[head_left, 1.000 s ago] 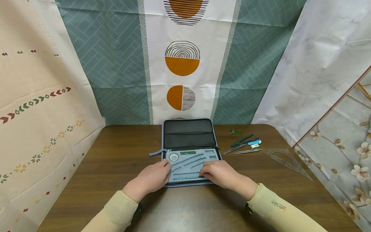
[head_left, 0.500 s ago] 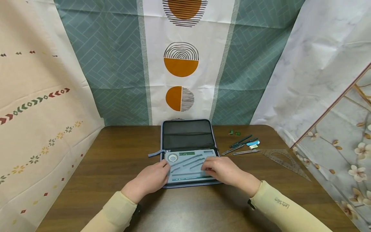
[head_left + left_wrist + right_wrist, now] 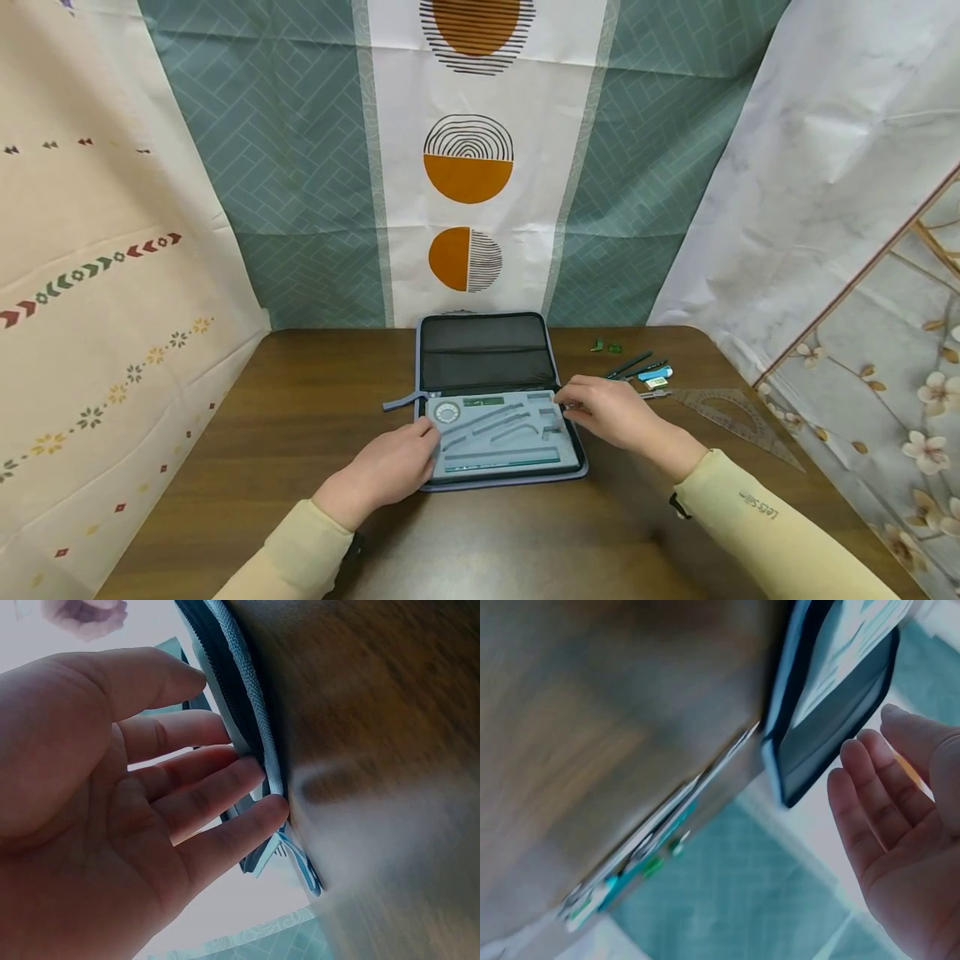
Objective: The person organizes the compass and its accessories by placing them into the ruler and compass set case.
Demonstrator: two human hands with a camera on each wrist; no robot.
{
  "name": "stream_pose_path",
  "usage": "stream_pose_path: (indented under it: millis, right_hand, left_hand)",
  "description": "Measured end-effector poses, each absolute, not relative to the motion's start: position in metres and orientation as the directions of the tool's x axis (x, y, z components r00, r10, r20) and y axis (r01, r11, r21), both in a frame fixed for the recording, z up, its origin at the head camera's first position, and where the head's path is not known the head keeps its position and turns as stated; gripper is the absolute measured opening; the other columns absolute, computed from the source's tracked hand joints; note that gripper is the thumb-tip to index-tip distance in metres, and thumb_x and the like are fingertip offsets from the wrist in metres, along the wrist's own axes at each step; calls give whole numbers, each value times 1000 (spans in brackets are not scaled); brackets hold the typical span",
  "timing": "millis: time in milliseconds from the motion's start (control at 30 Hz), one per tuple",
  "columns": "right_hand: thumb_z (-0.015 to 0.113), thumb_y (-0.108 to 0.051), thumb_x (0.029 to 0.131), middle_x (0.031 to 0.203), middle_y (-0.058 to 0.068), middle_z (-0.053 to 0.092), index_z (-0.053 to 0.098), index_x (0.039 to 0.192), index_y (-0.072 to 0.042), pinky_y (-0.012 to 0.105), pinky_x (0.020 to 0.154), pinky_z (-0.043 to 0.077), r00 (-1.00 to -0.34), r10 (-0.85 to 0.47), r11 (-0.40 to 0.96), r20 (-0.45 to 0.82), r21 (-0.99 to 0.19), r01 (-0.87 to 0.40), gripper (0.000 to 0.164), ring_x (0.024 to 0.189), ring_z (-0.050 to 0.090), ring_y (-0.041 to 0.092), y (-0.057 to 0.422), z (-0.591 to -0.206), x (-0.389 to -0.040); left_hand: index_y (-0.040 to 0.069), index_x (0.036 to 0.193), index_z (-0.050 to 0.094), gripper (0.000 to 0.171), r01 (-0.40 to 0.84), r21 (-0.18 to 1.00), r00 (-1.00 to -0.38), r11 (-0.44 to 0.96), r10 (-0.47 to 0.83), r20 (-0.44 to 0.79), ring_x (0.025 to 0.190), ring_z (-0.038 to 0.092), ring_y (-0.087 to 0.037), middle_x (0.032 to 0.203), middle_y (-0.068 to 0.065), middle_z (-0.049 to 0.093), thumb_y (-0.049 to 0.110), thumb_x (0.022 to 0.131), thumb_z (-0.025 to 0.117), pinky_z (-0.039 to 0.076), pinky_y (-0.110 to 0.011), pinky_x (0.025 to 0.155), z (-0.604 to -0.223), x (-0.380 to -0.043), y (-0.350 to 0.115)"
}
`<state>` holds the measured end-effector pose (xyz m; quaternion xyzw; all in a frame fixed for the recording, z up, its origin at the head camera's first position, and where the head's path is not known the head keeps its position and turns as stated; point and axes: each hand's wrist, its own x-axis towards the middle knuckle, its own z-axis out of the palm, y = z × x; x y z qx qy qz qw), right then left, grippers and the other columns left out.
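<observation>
A zippered case (image 3: pixel 483 332) lies unfolded on the table, its dark mesh lid back. The grey-blue tray (image 3: pixel 461 463) in it has shaped recesses. A long teal strip (image 3: pixel 502 462), perhaps a pencil, lies along the tray's front; a round pale ring (image 3: pixel 447 412) and a small green piece (image 3: pixel 483 402) sit at the back. My left hand (image 3: pixel 390 469) rests its fingertips against the case's left edge, fingers loosely bent. Over the case's right edge hovers my right hand (image 3: pixel 611 412); in the right wrist view its loosely bent fingers (image 3: pixel 855 814) hold nothing.
Right of the case lie dark pencils (image 3: pixel 630 365), a blue-and-white item (image 3: pixel 656 373), a white eraser (image 3: pixel 656 384), metal compasses (image 3: pixel 656 393) partly behind my right hand, and a clear protractor triangle (image 3: pixel 742 421). Two small green pieces (image 3: pixel 614 348) lie farther back. Patterned cloths hang around the table.
My right hand has moved from the tray's front right, back and rightward to the case's right edge, uncovering the recesses. My left hand has stayed at the left edge.
</observation>
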<state>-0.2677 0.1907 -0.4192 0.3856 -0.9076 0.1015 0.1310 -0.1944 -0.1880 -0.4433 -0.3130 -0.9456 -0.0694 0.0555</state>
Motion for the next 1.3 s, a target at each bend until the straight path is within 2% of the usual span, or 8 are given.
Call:
stream_pose_path:
  millis: [167, 367, 467, 700, 867, 1033, 1300]
  right_hand:
    - [89, -6, 93, 102, -1, 73, 81, 112, -12, 35, 70, 60, -696, -626, 730, 353, -48, -681, 22, 85, 73, 14, 217, -414, -283]
    - [89, -6, 92, 101, 1, 74, 80, 109, -13, 45, 73, 61, -769, -551, 810, 323, -12, -586, 21, 85, 73, 20, 252, -411, -298]
    - [88, -5, 92, 101, 3, 74, 81, 110, -11, 50, 74, 62, -799, -516, 840, 310, -2, -543, 21, 87, 74, 24, 267, -412, -303]
    - [90, -7, 90, 102, 6, 76, 79, 105, -10, 56, 74, 61, -830, -460, 877, 314, 18, -480, 19, 92, 76, 32, 291, -417, -319]
    - [89, -5, 90, 104, 9, 77, 77, 103, -10, 57, 75, 61, -861, -432, 896, 269, 12, -445, 18, 93, 76, 35, 302, -416, -325]
    - [88, -6, 92, 108, 12, 78, 78, 107, -8, 58, 79, 61, -896, -399, 914, 195, 8, -405, 18, 98, 76, 36, 309, -418, -333]
    - [86, -7, 94, 111, 14, 77, 79, 111, -6, 58, 80, 62, -911, -381, 923, 157, 7, -385, 18, 99, 76, 38, 310, -426, -345]
  left_hand:
    - [-3, 122, 70, 25, 602, 105, -797, 792, 586, 148, 96, 68, -24, 116, -14, 65, 10, 101, 77, 63, -40, 81, -444, -195, -188]
    - [-3, 120, 71, 22, 612, 103, -787, 784, 592, 173, 94, 68, -23, 114, -13, 65, 8, 101, 77, 62, -39, 78, -444, -194, -189]
    - [-3, 119, 71, 22, 616, 101, -784, 781, 595, 177, 95, 68, -23, 114, -13, 65, 8, 101, 76, 62, -39, 78, -444, -195, -189]
    - [-2, 119, 71, 22, 620, 89, -779, 779, 599, 185, 97, 70, -24, 116, -14, 66, 8, 100, 77, 63, -39, 79, -445, -197, -189]
    - [-3, 118, 71, 23, 632, 76, -767, 771, 608, 205, 97, 70, -24, 116, -14, 66, 8, 99, 78, 63, -38, 79, -444, -197, -188]
    - [-3, 118, 71, 23, 633, 75, -766, 771, 609, 207, 97, 70, -24, 115, -14, 66, 8, 100, 77, 63, -38, 80, -445, -197, -186]
    - [-2, 117, 71, 20, 628, 85, -772, 774, 605, 193, 97, 70, -25, 116, -13, 66, 7, 99, 76, 63, -40, 81, -447, -197, -186]
